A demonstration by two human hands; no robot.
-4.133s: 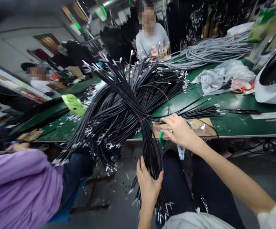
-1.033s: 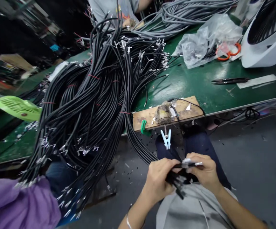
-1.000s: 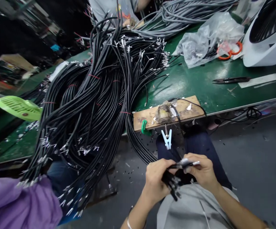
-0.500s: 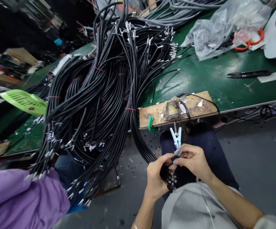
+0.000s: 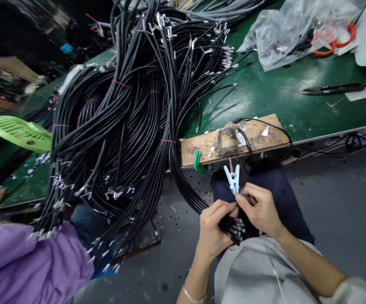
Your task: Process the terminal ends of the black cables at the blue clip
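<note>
My left hand is wrapped round a bundle of black cables that comes down from the bench; their stripped, silvery ends stick out past the palm. Close by on the right, my right hand is closed, thumb against fingers, right at the lower end of a light blue clothes peg. Whatever lies in that pinch is hidden. The peg hangs on a metal shaft from a small, dirty motor, which is fixed on a wooden board.
Many tied black cables lie heaped on the green bench. A green clamp grips the board's edge. Dark snips, orange-handled scissors and a clear plastic bag lie rightward. A person's purple sleeve is at left.
The small shiny, clear piece below the peg no longer shows. My right hand has shifted slightly up and right, its thumb now at the peg. The cable ends have swung right.
</note>
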